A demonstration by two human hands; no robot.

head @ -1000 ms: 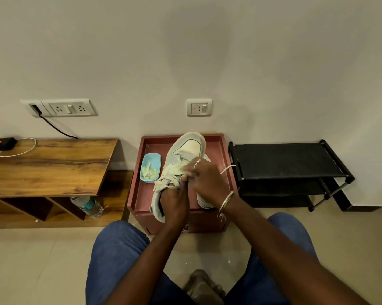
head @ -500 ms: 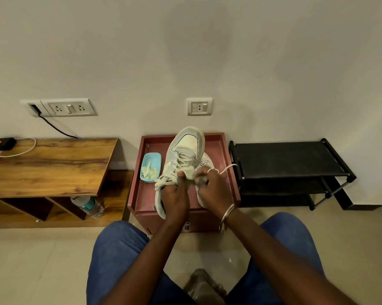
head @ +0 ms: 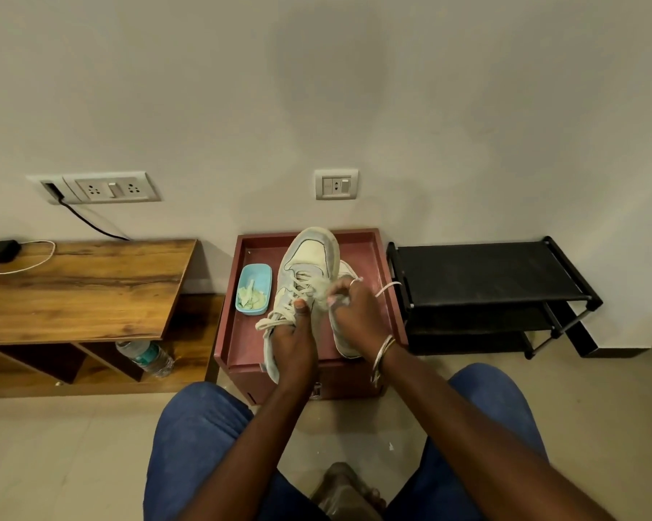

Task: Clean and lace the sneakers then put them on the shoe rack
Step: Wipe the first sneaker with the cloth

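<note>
Two hands at work. Wooden desk (head: 84, 283) stood far left; bottle (head: 148, 357) lay beneath it, label too blurred to read. Blue dish (head: 255, 291) sat inside the red box (head: 247, 344) rim. Left hand (head: 292, 344) gripped the sneaker (head: 309, 257), heel overhanging the near rim. Right hand (head: 354, 314) pinched a lace (head: 388, 287). Second sneaker (head: 346, 270) lay behind. Shoe rack (head: 486, 272) stood just beside the box.

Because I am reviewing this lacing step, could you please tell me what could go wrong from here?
1. The right hand pinches the white lace of the pale grey sneaker, which the left hand grips; a hard tug might unthread its loose end.
2. The small light-blue plastic tray of scraps sits close beside the sneaker on the maroon box; a swinging shoe could knock it.
</note>
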